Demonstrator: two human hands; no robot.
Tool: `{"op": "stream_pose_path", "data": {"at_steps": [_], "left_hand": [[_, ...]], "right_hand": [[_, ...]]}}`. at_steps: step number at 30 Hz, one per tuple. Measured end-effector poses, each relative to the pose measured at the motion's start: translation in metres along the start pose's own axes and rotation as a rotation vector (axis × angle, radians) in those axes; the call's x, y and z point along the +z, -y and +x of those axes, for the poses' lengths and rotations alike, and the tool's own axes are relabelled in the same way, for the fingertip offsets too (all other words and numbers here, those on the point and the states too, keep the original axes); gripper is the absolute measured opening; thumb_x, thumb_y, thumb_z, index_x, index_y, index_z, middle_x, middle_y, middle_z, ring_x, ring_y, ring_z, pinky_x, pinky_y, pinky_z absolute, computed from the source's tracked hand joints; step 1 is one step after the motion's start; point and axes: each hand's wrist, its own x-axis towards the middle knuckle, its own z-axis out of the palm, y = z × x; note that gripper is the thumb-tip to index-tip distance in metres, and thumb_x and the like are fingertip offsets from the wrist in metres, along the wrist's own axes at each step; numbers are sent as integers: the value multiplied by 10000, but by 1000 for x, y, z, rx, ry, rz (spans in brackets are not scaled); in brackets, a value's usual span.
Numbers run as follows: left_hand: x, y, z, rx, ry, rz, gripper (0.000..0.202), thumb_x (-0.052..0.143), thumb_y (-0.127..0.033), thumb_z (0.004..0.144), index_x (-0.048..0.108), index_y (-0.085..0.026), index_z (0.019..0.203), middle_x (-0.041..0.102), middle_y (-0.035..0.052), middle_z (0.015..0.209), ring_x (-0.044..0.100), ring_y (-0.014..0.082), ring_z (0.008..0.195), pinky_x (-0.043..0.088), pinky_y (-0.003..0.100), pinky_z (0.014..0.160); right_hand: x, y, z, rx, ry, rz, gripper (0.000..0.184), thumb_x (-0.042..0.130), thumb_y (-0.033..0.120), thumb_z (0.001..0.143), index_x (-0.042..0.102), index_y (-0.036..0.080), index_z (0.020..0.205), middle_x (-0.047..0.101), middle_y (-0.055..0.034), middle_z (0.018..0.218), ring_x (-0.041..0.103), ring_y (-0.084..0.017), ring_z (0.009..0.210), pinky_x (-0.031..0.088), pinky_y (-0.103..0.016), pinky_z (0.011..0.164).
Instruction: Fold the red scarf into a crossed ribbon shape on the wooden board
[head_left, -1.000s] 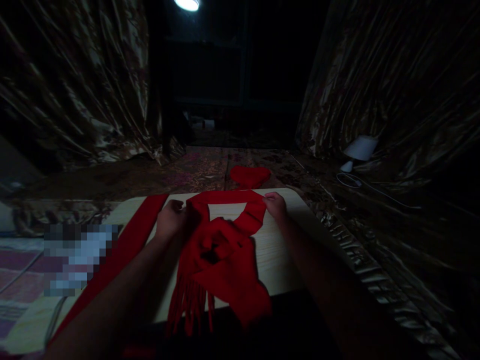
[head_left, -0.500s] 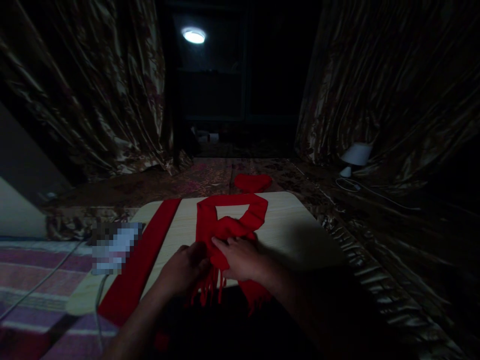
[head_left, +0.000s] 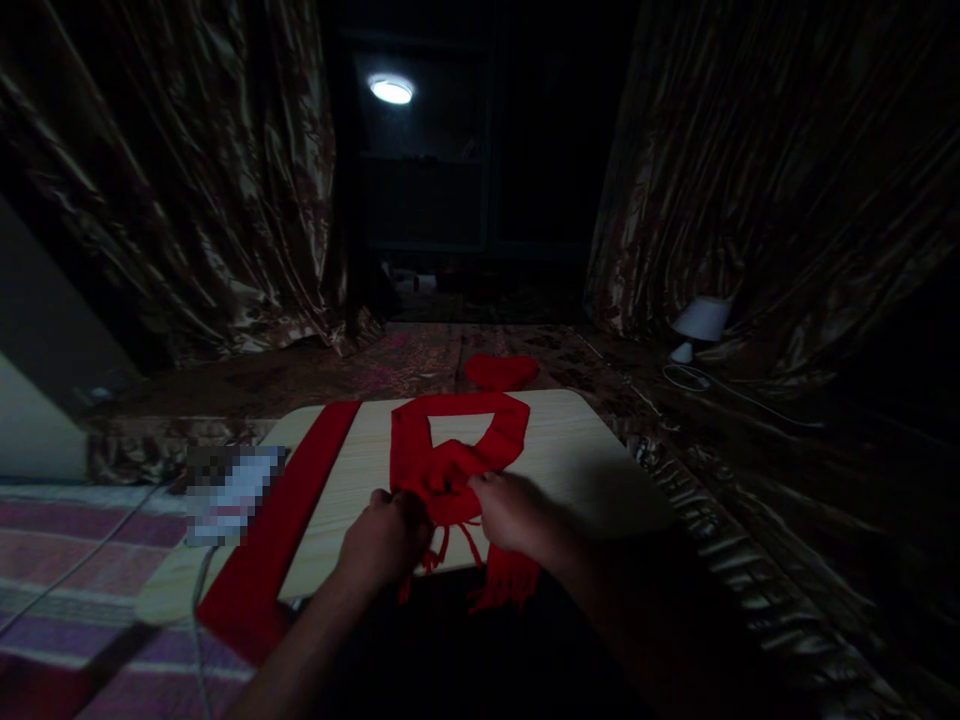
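Observation:
A red fringed scarf (head_left: 450,445) lies looped and knotted on a light wooden board (head_left: 570,450). Both of my hands sit at the near end of the scarf, just below the knot. My left hand (head_left: 382,535) is closed on the left tail of the scarf. My right hand (head_left: 510,510) is closed on the right tail. The fringe hangs over the board's near edge between and below my hands.
A second red scarf (head_left: 289,500) lies straight along the board's left side. A folded red cloth (head_left: 501,370) rests beyond the board. A blurred item (head_left: 229,490) sits at the left. A white lamp (head_left: 697,325) and its cable stand at right. Shiny drapes hang on both sides.
My hands came from the loop's far corners down to the scarf's near end. They now grip the two tails, and the knot looks tighter.

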Motion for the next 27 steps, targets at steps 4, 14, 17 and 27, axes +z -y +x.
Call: {"op": "stream_pose_path", "data": {"at_steps": [4, 14, 17, 27], "left_hand": [[0, -2, 3, -19, 9, -5, 373, 465, -431, 892, 664, -203, 1111, 675, 156, 997, 682, 277, 813, 462, 340, 663], [1, 9, 14, 20, -5, -146, 257, 486, -335, 892, 703, -214, 958, 745, 141, 923, 709, 281, 858, 463, 333, 700], [9, 13, 18, -61, -60, -592, 180, 562, -308, 841, 672, -204, 940, 744, 103, 846, 708, 235, 751, 489, 304, 654], [1, -18, 23, -132, 249, -1703, 599, 669, -97, 700, 559, -171, 1284, 739, 98, 1104, 721, 190, 915, 573, 294, 825]], "right_hand": [[-20, -21, 8, 112, -26, 578, 567, 587, 55, 609, 666, 194, 1154, 732, -42, 932, 670, -208, 811, 502, -279, 712], [-96, -63, 4, 116, -126, 1429, 431, 746, 280, 555, 681, 157, 963, 748, -46, 886, 702, -248, 870, 523, -349, 833], [-94, -70, -6, 155, 39, 1412, 442, 751, 278, 579, 685, 154, 998, 756, -53, 922, 705, -252, 900, 509, -375, 895], [-51, -43, -25, 106, 620, 1122, 366, 771, 235, 559, 732, 142, 910, 741, -16, 845, 696, -214, 813, 525, -314, 817]]}}
